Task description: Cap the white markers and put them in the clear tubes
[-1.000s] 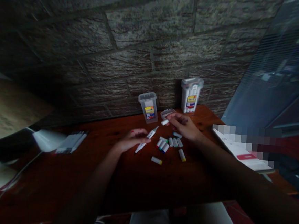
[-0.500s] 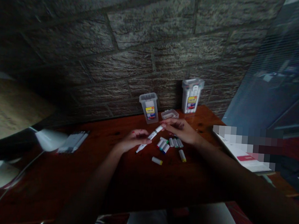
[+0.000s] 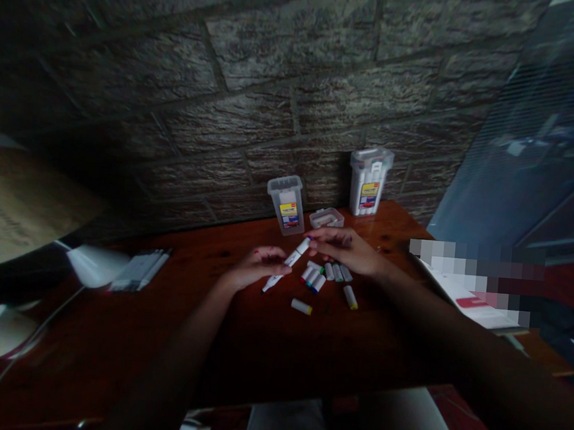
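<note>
My left hand (image 3: 262, 266) is closed round the lower body of a white marker (image 3: 294, 256), whose dark, bare tip points down to the left. At the marker's upper end, the fingers of my right hand (image 3: 337, 245) pinch a white cap (image 3: 304, 245) with a purple end. The cap lies in line with the barrel; whether it is fully seated I cannot tell. Just below my right hand lie several loose caps (image 3: 313, 278) with coloured ends. A yellow-ended cap (image 3: 301, 307) lies closer to me, and another yellow-ended cap (image 3: 351, 297) is to its right.
An open clear plastic box (image 3: 287, 208) stands by the brick wall, beside its lid (image 3: 327, 218). Further right is a closed box of markers (image 3: 368, 181). Several markers (image 3: 141, 270) lie in a row at the left, near a white lamp (image 3: 97, 267). White papers (image 3: 464, 292) rest at right.
My right fingers have shifted slightly at the cap, so its purple end now shows. Both hands stay in nearly the same place, still on the marker and cap.
</note>
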Action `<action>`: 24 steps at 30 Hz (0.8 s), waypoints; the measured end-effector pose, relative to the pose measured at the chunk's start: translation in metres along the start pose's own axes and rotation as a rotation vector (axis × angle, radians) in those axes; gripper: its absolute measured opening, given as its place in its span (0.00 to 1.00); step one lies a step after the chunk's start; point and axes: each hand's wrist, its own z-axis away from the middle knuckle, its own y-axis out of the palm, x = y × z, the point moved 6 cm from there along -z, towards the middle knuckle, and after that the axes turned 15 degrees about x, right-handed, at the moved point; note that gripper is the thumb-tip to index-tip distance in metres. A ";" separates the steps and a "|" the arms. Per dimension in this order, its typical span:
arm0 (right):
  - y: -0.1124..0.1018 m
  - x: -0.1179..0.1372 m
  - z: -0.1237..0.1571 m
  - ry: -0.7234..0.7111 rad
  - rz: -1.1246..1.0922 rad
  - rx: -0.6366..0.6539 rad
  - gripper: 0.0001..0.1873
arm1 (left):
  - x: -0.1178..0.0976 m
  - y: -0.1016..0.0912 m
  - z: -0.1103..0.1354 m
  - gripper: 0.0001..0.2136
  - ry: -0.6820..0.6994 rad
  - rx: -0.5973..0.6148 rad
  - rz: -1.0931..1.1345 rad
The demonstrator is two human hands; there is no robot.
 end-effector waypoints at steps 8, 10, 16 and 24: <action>0.010 0.009 -0.001 -0.101 0.032 0.007 0.21 | -0.003 0.003 0.001 0.19 0.032 -0.018 0.055; 0.018 0.011 -0.002 -0.127 0.033 0.026 0.30 | -0.006 0.007 0.000 0.21 0.047 -0.021 0.089; 0.035 0.016 -0.005 -0.156 0.024 -0.025 0.44 | -0.013 0.021 -0.003 0.23 0.078 -0.022 0.136; 0.015 0.011 -0.002 -0.058 -0.117 -0.265 0.32 | -0.012 0.014 -0.008 0.28 0.113 -0.188 0.112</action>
